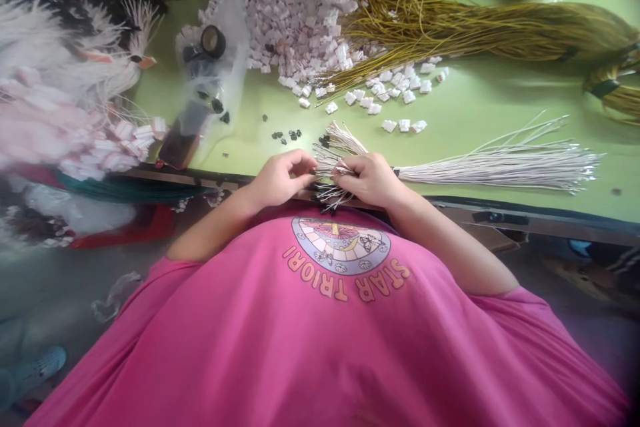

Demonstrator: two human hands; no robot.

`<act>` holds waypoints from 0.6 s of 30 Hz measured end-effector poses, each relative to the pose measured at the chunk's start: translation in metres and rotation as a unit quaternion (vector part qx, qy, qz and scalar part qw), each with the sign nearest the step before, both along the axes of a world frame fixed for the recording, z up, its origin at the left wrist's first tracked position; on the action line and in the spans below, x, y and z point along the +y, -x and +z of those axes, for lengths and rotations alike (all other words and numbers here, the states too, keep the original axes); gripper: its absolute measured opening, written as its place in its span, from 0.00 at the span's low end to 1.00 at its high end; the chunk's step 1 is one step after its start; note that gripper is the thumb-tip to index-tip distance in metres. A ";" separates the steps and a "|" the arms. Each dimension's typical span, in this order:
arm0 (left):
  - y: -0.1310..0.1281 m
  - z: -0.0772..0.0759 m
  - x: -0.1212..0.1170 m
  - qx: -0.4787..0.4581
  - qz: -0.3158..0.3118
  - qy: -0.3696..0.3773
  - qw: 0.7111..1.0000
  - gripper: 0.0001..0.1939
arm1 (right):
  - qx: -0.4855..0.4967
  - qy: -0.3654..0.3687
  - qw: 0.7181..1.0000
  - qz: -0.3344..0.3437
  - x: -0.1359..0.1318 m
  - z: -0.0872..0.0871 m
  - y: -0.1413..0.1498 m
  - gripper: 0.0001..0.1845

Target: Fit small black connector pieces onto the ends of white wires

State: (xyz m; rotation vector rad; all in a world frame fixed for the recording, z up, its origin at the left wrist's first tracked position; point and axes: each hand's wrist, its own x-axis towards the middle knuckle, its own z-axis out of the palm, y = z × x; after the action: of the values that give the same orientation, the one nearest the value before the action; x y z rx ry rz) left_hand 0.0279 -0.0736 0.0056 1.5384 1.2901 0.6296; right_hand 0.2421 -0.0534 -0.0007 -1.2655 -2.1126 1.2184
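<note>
A bundle of white wires [480, 169] lies along the front of the green table, its splayed left ends between my hands. My right hand [367, 179] is closed with thumb and forefinger pinching some of these wires near their tips. My left hand [285, 177] is at the left ends, thumb and fingertips drawn together; what they hold is too small to make out. Small black connector pieces [287, 136] lie just beyond my left hand, and more black pieces sit among the wire ends. A black band goes round the bundle beside my right hand.
A heap of white connectors [295, 27] spreads over the table's far middle. Yellow wires [480, 30] run to the right of it. A clear plastic bag [235, 40] with a black roll stands left. White wires with pinkish connectors [75, 120] pile up at far left. The table edge [550, 217] runs before me.
</note>
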 end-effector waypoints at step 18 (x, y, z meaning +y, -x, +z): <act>-0.023 -0.003 0.001 -0.129 0.069 0.058 0.988 0.06 | -0.025 -0.030 0.999 0.015 -0.003 -0.003 0.000 0.11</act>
State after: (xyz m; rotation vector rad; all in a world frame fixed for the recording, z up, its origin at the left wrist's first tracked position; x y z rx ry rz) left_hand 0.0506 -0.0726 0.0028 1.2365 1.2185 0.7997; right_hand 0.2417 -0.0566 -0.0035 -1.2539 -2.1947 1.1387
